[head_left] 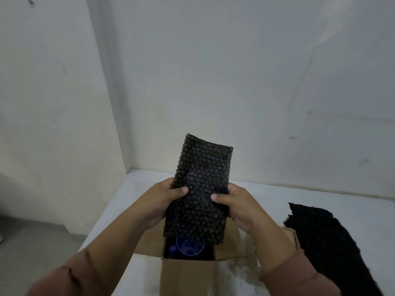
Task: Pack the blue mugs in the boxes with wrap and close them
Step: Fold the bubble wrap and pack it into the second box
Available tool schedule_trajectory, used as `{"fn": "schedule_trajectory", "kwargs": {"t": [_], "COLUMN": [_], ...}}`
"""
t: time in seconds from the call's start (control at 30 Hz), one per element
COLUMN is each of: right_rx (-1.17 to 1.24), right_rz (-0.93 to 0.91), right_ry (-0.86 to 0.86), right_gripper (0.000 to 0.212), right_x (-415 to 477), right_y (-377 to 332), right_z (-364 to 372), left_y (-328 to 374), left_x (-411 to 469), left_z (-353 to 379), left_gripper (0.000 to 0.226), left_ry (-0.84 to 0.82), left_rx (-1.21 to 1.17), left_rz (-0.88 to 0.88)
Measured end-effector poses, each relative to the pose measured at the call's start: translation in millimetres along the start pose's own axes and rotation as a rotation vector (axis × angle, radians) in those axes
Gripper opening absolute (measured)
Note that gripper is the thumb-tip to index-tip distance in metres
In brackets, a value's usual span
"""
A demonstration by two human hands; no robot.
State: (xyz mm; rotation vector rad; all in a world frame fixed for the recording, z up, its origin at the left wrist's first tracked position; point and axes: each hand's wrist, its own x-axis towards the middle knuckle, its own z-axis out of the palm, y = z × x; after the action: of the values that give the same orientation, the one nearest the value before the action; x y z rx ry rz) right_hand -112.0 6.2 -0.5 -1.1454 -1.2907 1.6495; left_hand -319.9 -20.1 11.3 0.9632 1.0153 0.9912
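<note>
The left hand (162, 201) grips the left edge of a black sheet of bubble wrap (199, 184), thumb on the near face and fingers curled behind it. The right hand (239, 207) grasps the right edge the same way, thumb in front and fingers behind. Between them the sheet stands nearly upright, tilted a little to the right. Its top edge rises well above the hands and its bottom edge hangs just over the open box (186, 274) below. The box is brown cardboard and sits on the near part of the table (288, 195), with its flaps folded outward to the left, right and near sides. Inside it lies a blue mug (189, 249), its round rim showing under the lower edge of the sheet and its handle toward the left; the far part of the mug is hidden by the sheet. Brown sleeves (85, 272) cover both forearms. To the right of the box, past the right wrist, a pile of black wrap (329, 246) lies on the table, running toward the near right corner. A bit of cardboard (290, 231) shows beside it; whether it belongs to the same box cannot be told. The table is white and stands in a corner of pale walls (235, 82), with grey floor (32, 242) at the left.
</note>
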Motion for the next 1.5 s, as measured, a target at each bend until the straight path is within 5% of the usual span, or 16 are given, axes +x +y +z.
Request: {"fn": "schedule_trajectory", "kwargs": {"t": [0.27, 0.37, 0.53, 0.67, 0.8, 1.03, 1.13, 1.23, 1.37, 1.5], "right_rx": [-0.075, -0.088, -0.215, -0.047, -0.087, -0.223, -0.231, -0.615, -0.911, -1.188], "right_rz": [-0.057, -0.055, -0.100, 0.058, 0.075, 0.108, 0.143, 0.073, 0.080, 0.041], "right_ry": [-0.033, -0.002, 0.046, -0.101, -0.016, -0.005, -0.021, -0.075, -0.194, -0.280], "right_gripper": [0.044, 0.021, 0.018, 0.066, 0.041, 0.044, 0.019, 0.005, 0.049, 0.038], "right_x": [6.9, 9.4, 13.5, 12.1, 10.8, 6.9, 7.0, 5.4, 2.1, -3.2], "right_y": [-6.1, -4.7, 11.3, 23.3, 28.6, 28.1, 30.5, 30.6, 34.6, 41.8], "right_z": [-2.3, 2.7, 2.1, 0.0, 1.3, -4.9, -6.4, -3.8, 3.1, 11.2], "left_y": [-10.0, -13.7, -25.2, -28.7, -33.2, -41.8, -46.9, -52.3, -60.9, -72.5], "left_x": [-4.4, -6.9, -3.9, -2.2, -3.6, -7.4, -6.3, -3.9, -1.6, -0.7], "left_z": [-33.6, -38.3, -31.1, -30.6, -31.5, -44.8, -45.0, -38.7, -36.1, -35.0], "left_gripper": [0.033, 0.033, 0.043, 0.036, 0.031, 0.036, 0.021, 0.022, 0.044, 0.041], "left_ry": [-0.027, -0.041, 0.024, 0.076, 0.091, -0.035, -0.045, -0.026, -0.104, -0.264], "left_rx": [-0.170, -0.194, -0.044, -0.096, -0.046, -0.040, 0.263, 0.611, 0.932, 1.112], "left_rz": [-0.043, -0.084, -0.177, -0.142, -0.083, -0.103, -0.098, -0.042, -0.023, -0.044]}}
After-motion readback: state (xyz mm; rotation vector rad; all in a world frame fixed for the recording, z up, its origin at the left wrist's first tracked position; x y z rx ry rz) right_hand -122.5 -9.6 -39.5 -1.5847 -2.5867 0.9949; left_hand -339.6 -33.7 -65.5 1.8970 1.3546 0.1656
